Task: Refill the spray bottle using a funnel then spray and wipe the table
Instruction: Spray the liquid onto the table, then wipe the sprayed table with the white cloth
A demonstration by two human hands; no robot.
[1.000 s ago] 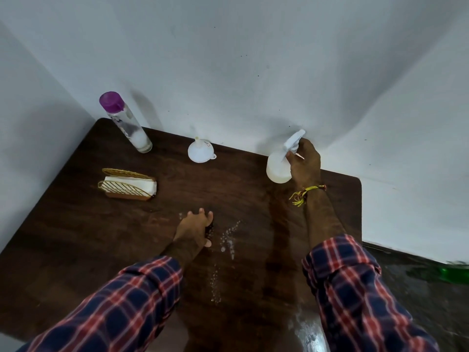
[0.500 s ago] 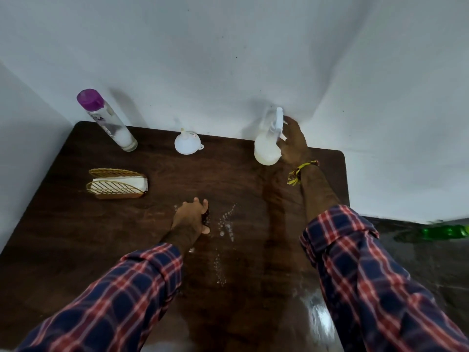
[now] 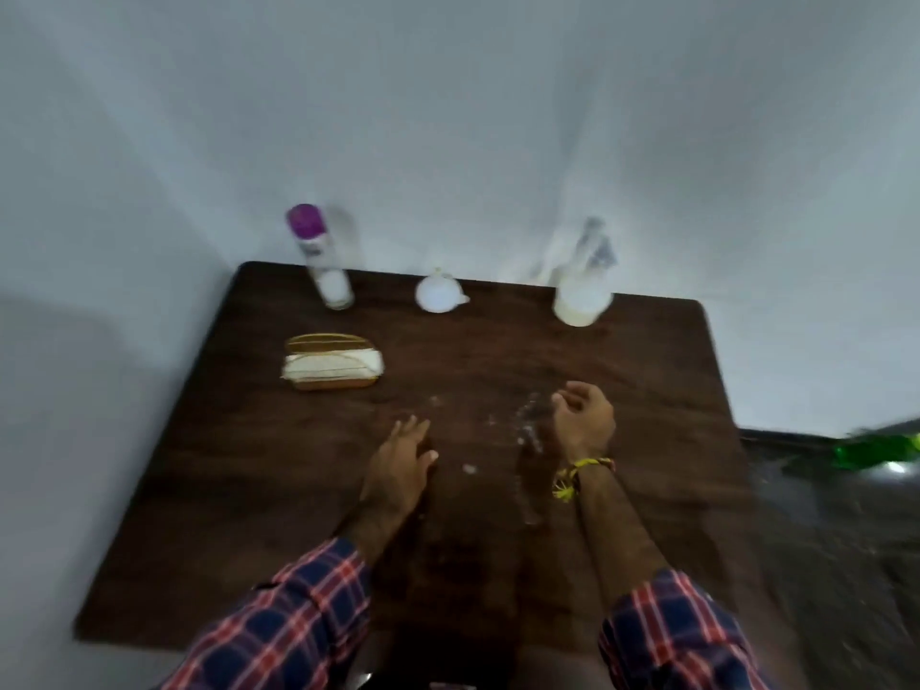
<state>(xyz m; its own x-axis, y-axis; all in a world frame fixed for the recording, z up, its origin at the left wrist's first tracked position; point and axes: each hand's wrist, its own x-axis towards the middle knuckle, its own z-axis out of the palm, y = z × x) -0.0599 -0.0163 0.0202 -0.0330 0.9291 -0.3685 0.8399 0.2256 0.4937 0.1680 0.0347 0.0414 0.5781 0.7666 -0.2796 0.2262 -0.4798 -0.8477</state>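
The white spray bottle (image 3: pixel 581 291) stands alone at the back right of the dark wooden table (image 3: pixel 249 490), blurred by motion. A white funnel (image 3: pixel 439 293) lies at the back middle. My right hand (image 3: pixel 582 420) hovers over the table centre with loosely curled fingers and holds nothing. My left hand (image 3: pixel 401 460) rests flat on the wood, fingers straight. Spray droplets (image 3: pixel 530 428) glisten between the two hands. A wicker holder with white tissues (image 3: pixel 331 368) sits at the left.
A clear refill bottle with a purple cap (image 3: pixel 321 256) stands at the back left corner. White walls close in behind and on the left. A green bottle (image 3: pixel 876 450) lies on the dark floor to the right.
My right hand let go of the spray bottle and drew back toward the table centre. The view shifted, so the table now sits lower and more central.
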